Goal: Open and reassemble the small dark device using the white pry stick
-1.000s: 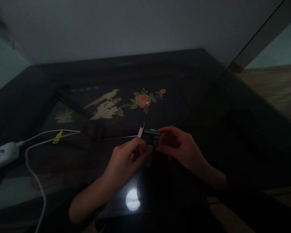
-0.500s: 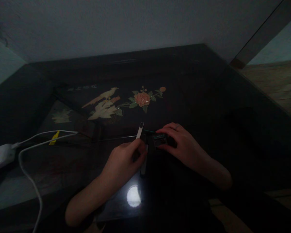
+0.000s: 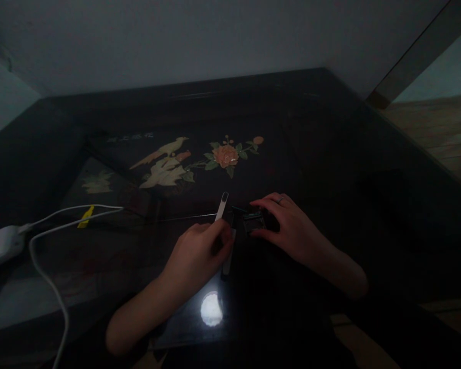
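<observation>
Head view shows a dim scene in which a small dark device (image 3: 253,221) is pressed down on the glossy black counter (image 3: 330,154) by the right hand (image 3: 288,228). Its fingers (image 3: 267,205) are curled over the far edge and the thumb is set against the near edge, so the device is pinched narrowly between them; it appears to be steadied in this way so that it cannot slide on the smooth surface. A ring is seen on one finger.

A slim pale tool (image 3: 222,206) is gripped by the left hand (image 3: 200,253), whose fingers are closed tightly around its lower part. The tool is held tilted, its dark tip raised and lying just beside the left end of the device; whether the two are touching cannot be told in this light. Such a pen-like grip is judged to give fine control at the tip.

Both forearms are brought close together over the near edge of the counter, probably for steadiness. A bright round reflection (image 3: 211,310) is seen on the counter below the hands. Well apart on the left, a white charger block (image 3: 0,245) with a white cable (image 3: 54,287) is lying. An inlaid bird and flower (image 3: 192,159) is seen beyond the hands.
</observation>
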Demonstrator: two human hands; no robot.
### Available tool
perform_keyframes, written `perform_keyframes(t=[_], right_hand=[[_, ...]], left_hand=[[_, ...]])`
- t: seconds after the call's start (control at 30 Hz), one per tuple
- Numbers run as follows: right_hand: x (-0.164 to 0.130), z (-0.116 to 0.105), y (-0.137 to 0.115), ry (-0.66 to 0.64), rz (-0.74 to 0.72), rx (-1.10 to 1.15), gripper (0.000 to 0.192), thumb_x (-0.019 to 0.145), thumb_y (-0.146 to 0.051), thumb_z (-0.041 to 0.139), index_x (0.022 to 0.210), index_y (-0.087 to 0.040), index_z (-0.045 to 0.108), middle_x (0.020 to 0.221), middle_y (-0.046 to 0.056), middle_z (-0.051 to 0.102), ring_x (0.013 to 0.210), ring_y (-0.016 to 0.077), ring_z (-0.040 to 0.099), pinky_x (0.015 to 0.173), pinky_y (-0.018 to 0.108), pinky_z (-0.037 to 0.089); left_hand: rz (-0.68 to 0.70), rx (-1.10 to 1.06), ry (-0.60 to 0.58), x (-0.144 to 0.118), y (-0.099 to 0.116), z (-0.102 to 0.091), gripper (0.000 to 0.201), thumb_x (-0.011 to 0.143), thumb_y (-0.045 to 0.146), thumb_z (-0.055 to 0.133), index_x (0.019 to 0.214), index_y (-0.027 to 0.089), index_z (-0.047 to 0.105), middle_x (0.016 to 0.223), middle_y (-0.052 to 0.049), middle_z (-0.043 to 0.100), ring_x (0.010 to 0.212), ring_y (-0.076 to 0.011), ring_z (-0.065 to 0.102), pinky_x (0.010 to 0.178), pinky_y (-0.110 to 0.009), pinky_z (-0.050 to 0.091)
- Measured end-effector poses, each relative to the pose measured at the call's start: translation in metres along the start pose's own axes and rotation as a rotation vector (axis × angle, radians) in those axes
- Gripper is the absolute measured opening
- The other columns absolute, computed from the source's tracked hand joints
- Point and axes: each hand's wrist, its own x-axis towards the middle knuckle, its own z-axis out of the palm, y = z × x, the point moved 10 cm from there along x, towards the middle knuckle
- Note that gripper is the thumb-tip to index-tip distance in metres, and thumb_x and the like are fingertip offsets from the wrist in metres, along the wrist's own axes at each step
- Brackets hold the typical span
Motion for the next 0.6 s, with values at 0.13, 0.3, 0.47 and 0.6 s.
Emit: perform_keyframes(t=[0.13, 0.3, 0.47, 0.6], right_hand=[[-0.001, 0.003, 0.004, -0.022, 0.006, 0.005, 0.052, 0.071, -0.026, 0.078, 0.12, -0.021, 0.059, 0.111, 0.01, 0.06, 0.105, 0.0292, 0.056, 0.09, 0.047, 0.049], [-0.004, 0.013, 0.003, -0.109, -0.017, -0.086, 0.061, 0.067, -0.032, 0.082, 0.121, -0.02, 0.059, 0.115, 0.012, 0.057, 0.106, 0.0315, 0.054, 0.091, 0.05, 0.05], [-0.003, 0.013, 0.002, -0.123, -0.004, -0.142, 0.047, 0.069, -0.025, 0.08, 0.112, -0.019, 0.063, 0.115, 0.011, 0.057, 0.106, 0.0303, 0.055, 0.093, 0.048, 0.049], [-0.002, 0.013, -0.001, -0.176, 0.012, -0.157, 0.042, 0.07, -0.022, 0.08, 0.108, -0.015, 0.063, 0.112, 0.012, 0.058, 0.104, 0.0294, 0.057, 0.091, 0.046, 0.051]], left_hand=[[0.039, 0.031, -0.003, 0.0, 0.004, 0.001, 0.004, 0.086, 0.018, 0.054, 0.083, 0.021, 0.056, 0.078, 0.0, 0.067, 0.073, -0.0185, 0.063, 0.07, -0.03, 0.045], [0.077, 0.056, 0.001, -0.001, 0.007, 0.003, 0.003, 0.088, 0.018, 0.052, 0.086, 0.021, 0.054, 0.081, 0.0, 0.065, 0.075, -0.019, 0.062, 0.07, -0.031, 0.044], [0.095, 0.053, -0.008, -0.001, 0.009, 0.006, 0.004, 0.087, 0.017, 0.054, 0.086, 0.02, 0.053, 0.079, 0.0, 0.064, 0.073, -0.0187, 0.061, 0.068, -0.031, 0.043], [0.103, 0.055, -0.009, -0.001, 0.01, 0.007, 0.003, 0.087, 0.017, 0.054, 0.087, 0.02, 0.054, 0.079, 0.0, 0.064, 0.074, -0.0188, 0.061, 0.068, -0.031, 0.043]])
